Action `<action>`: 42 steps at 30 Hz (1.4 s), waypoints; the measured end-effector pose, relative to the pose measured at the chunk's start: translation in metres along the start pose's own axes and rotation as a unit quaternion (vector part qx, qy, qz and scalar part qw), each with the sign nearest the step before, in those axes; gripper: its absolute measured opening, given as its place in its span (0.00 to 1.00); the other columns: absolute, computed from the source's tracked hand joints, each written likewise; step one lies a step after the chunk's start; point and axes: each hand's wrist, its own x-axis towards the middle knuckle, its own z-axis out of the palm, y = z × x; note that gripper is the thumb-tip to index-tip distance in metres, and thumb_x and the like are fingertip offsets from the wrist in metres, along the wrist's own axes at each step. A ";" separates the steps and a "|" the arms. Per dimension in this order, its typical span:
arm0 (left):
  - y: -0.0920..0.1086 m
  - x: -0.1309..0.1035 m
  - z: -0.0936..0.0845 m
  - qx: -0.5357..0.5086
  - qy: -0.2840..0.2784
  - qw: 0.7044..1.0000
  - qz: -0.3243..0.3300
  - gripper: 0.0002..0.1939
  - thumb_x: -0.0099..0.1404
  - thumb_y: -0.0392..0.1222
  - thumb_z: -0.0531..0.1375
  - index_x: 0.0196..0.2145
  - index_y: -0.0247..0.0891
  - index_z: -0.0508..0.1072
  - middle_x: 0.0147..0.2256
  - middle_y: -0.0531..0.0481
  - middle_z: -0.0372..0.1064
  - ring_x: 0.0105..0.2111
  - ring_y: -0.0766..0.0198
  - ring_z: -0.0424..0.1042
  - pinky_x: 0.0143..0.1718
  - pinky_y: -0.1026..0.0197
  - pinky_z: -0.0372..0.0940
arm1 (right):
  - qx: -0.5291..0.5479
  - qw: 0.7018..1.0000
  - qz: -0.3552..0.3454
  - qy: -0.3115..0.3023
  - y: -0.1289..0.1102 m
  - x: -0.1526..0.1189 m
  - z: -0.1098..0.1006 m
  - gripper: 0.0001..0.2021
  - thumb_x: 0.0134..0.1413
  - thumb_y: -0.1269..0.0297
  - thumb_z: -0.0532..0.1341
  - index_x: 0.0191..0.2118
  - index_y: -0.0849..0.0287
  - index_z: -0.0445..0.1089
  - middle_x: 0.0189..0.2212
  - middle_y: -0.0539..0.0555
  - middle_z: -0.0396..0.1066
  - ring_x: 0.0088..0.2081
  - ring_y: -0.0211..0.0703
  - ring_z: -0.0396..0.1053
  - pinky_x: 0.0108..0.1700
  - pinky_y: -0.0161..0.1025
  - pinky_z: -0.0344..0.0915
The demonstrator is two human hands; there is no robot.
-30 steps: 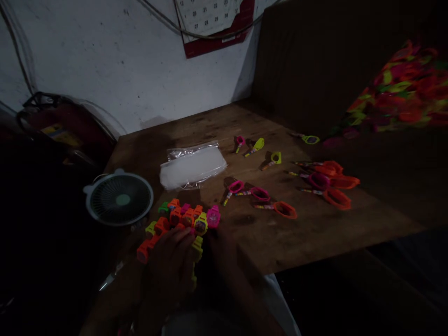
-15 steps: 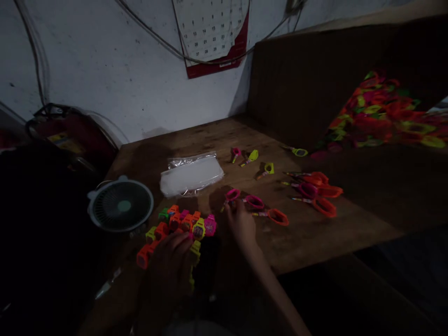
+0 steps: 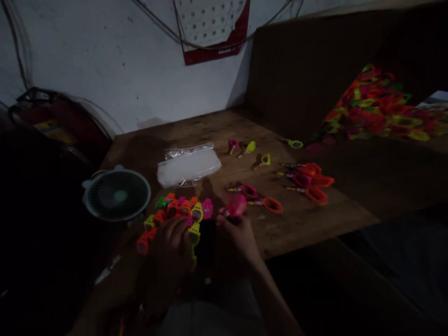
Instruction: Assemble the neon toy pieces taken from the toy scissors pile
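Note:
My right hand pinches a pink toy watch, lifted near the table's front edge. My left hand is closed around part of a bunch of toy watches; the bunch's orange watches, a yellow watch and a pink watch show beyond its fingers. Right of my right hand lie another pink watch and an orange watch. Dim light hides the underside of my left hand.
A clear plastic packet lies mid-table, a round fan at the left. Small watches lie behind; orange and pink ones sit right. A large cardboard box stands beside a colourful heap.
My right hand has picked up the pink watch from the table and drawn it slightly toward me. My left hand stays at the bunch. The camera view has tilted down a little.

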 end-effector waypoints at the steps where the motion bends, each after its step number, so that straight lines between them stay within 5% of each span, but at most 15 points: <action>1: 0.002 0.003 0.002 0.006 0.001 1.000 0.003 0.12 0.65 0.34 0.52 0.45 0.36 0.69 0.43 0.46 0.71 0.46 0.59 0.67 0.49 0.52 0.63 | 0.043 0.998 0.027 -0.021 0.007 -0.008 0.005 0.21 0.40 0.54 0.67 0.39 0.63 0.71 0.27 0.54 0.74 0.27 0.45 0.71 0.31 0.39 0.69; 4: 0.005 0.007 0.006 0.016 0.001 1.000 0.023 0.12 0.65 0.34 0.52 0.45 0.34 0.69 0.43 0.45 0.71 0.46 0.58 0.67 0.51 0.51 0.62 | 0.038 0.996 0.047 -0.062 0.020 -0.022 0.023 0.19 0.37 0.55 0.69 0.35 0.63 0.73 0.29 0.56 0.76 0.32 0.48 0.73 0.36 0.42 0.70; 7: 0.006 0.006 0.004 0.029 -0.034 0.998 0.033 0.15 0.65 0.33 0.52 0.48 0.35 0.69 0.47 0.46 0.70 0.49 0.57 0.65 0.54 0.50 0.60 | -0.085 0.994 -0.016 -0.060 0.023 -0.023 0.030 0.15 0.43 0.57 0.64 0.36 0.62 0.75 0.33 0.57 0.77 0.36 0.52 0.74 0.39 0.44 0.69; 14: 0.005 0.003 0.003 0.036 -0.029 0.999 0.023 0.14 0.65 0.33 0.52 0.46 0.36 0.71 0.46 0.46 0.71 0.50 0.56 0.65 0.52 0.48 0.61 | -0.319 0.940 -0.111 -0.052 0.014 -0.021 0.028 0.11 0.52 0.66 0.57 0.37 0.61 0.75 0.33 0.58 0.77 0.34 0.47 0.73 0.39 0.38 0.67; 20: 0.009 0.017 0.002 0.051 -0.046 0.994 0.087 0.18 0.65 0.35 0.53 0.52 0.35 0.67 0.51 0.45 0.69 0.55 0.53 0.62 0.56 0.47 0.58 | -0.342 0.924 -0.147 -0.084 0.012 -0.019 0.040 0.15 0.52 0.74 0.54 0.43 0.63 0.74 0.39 0.61 0.75 0.35 0.43 0.72 0.39 0.35 0.66; 27: 0.000 0.031 0.004 0.041 -0.144 0.966 0.210 0.24 0.65 0.36 0.51 0.58 0.37 0.61 0.57 0.49 0.64 0.61 0.51 0.53 0.62 0.43 0.48 | -0.296 0.942 -0.132 -0.088 0.013 -0.024 0.051 0.15 0.52 0.77 0.50 0.37 0.63 0.74 0.34 0.59 0.76 0.34 0.42 0.72 0.38 0.35 0.68; 31: -0.005 0.029 0.009 0.017 -0.120 0.976 0.180 0.22 0.63 0.35 0.51 0.56 0.39 0.65 0.53 0.48 0.68 0.59 0.51 0.57 0.59 0.43 0.52 | -0.366 0.898 -0.159 -0.183 -0.013 -0.005 0.023 0.11 0.50 0.75 0.56 0.38 0.61 0.74 0.34 0.57 0.76 0.35 0.43 0.73 0.39 0.35 0.67; 34: -0.005 0.027 0.010 -0.014 -0.102 0.984 0.147 0.22 0.64 0.34 0.52 0.56 0.40 0.64 0.53 0.49 0.68 0.58 0.54 0.58 0.57 0.46 0.56 | -0.466 0.874 -0.121 -0.066 -0.044 0.027 0.000 0.15 0.57 0.69 0.56 0.51 0.62 0.67 0.36 0.59 0.76 0.37 0.47 0.74 0.39 0.38 0.67; 37: -0.004 0.023 0.007 -0.063 -0.061 0.990 0.111 0.22 0.66 0.33 0.50 0.57 0.41 0.62 0.51 0.49 0.68 0.57 0.58 0.60 0.56 0.51 0.59 | -0.620 0.780 -0.048 0.077 -0.059 0.056 -0.010 0.18 0.64 0.61 0.51 0.54 0.65 0.63 0.36 0.66 0.74 0.36 0.55 0.74 0.36 0.44 0.68; 42: 0.002 0.014 -0.003 -0.105 0.005 0.990 -0.095 0.15 0.67 0.34 0.49 0.50 0.43 0.65 0.48 0.49 0.68 0.49 0.62 0.67 0.51 0.55 0.64 | -0.710 0.697 -0.054 0.083 -0.047 0.054 -0.010 0.17 0.63 0.60 0.51 0.49 0.67 0.67 0.43 0.72 0.69 0.41 0.59 0.73 0.34 0.43 0.68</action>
